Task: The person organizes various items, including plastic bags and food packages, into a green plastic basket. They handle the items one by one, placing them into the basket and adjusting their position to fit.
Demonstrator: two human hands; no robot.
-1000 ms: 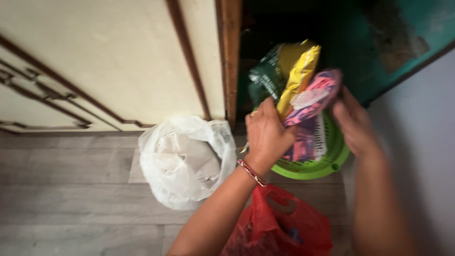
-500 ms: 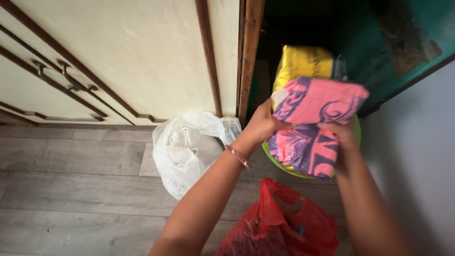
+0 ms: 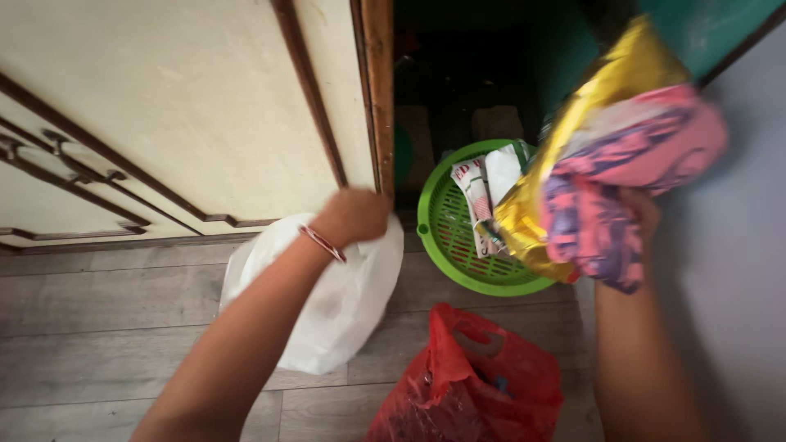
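right hand (image 3: 643, 214) clutches yellow and pink packets (image 3: 622, 176) above a green basket (image 3: 458, 245); left hand (image 3: 354, 215) grips a white bag (image 3: 327, 303) beside a red bag (image 3: 475, 385).

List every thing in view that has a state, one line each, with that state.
Right hand: raised, shut on the packets.
Packets: a yellow and a pink one, bunched, held above the basket.
Left hand: at the door edge, over the white bag; grip unclear.
White bag: on the floor, crumpled.
Green basket: on the floor, holding a few packets.
Red bag: open, on the floor.
Door: ajar.
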